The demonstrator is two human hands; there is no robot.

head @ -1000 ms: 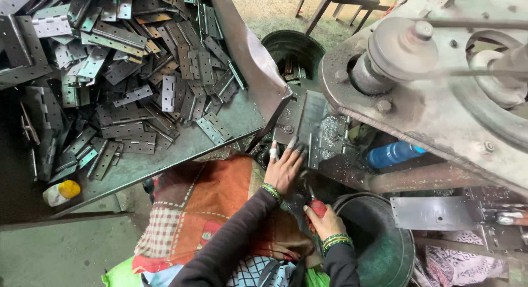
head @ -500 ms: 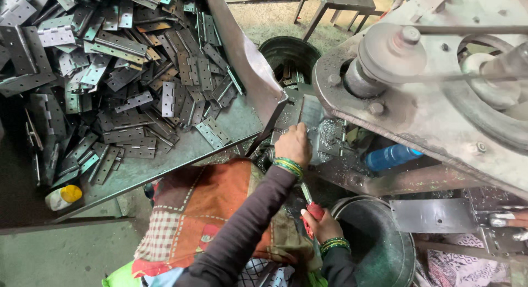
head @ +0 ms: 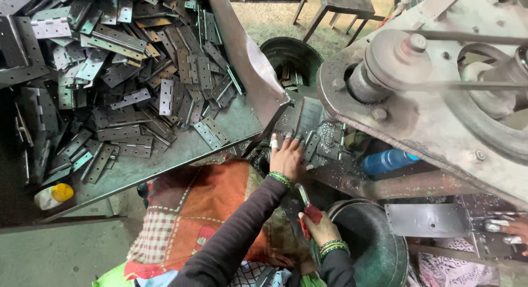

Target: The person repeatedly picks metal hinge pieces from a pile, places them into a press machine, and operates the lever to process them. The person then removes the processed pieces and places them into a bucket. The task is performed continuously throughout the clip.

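My left hand (head: 287,157) lies flat, fingers spread, on the machine bed (head: 330,138), its fingertips touching grey metal hinge pieces (head: 311,145). One finger wears a white bandage. Green bangles sit on both wrists. My right hand (head: 319,227) is lower, closed around a thin metal tool (head: 303,194) whose handle is wrapped in red cloth (head: 311,214). It hovers by the rim of a dark green basin (head: 379,248). An orange patterned cloth (head: 209,210) covers my lap.
A big heap of metal hinges (head: 137,72) fills a sloped steel tray (head: 231,127) at left. A dark bucket (head: 291,53) holds more pieces. The machine's flywheel and belt (head: 401,61) loom at right, above a blue bottle (head: 388,160). Another person's hand (head: 514,229) is at the far right.
My left hand has slid forward onto the machine bed and spread over the hinge pieces. My right hand has stayed low with the red-wrapped tool.
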